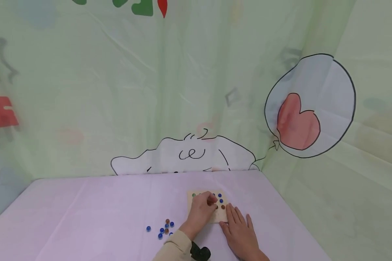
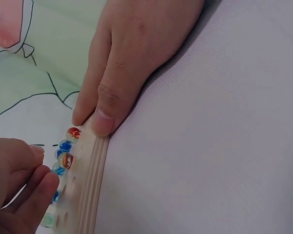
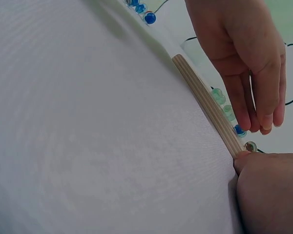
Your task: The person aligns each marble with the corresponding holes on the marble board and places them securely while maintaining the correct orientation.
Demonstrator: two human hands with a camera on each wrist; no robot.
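A pale wooden board (image 1: pixel 220 216) with round hollows lies on the table, glass marbles sitting in some of them: green (image 1: pixel 194 195), blue (image 1: pixel 220 195) and brown (image 1: pixel 223 207). Over its middle is my left hand (image 1: pixel 200 209), thumb and fingertips close together just above the hollows. Whether a marble is between those fingertips is hidden; a blue marble (image 3: pixel 240 130) lies right by them in the right wrist view. My right hand (image 1: pixel 240 232) rests flat at the board's near right corner, fingers fairly straight, its thumb (image 2: pixel 103 123) touching the board's edge.
Several loose blue marbles (image 1: pixel 162 230) and brown marbles (image 1: pixel 167 221) lie on the pale purple tabletop (image 1: pixel 94 217), left of the board. A dark object (image 1: pixel 200 252) shows by the left sleeve (image 1: pixel 176 246). Behind the table hangs a printed curtain (image 1: pixel 134 90).
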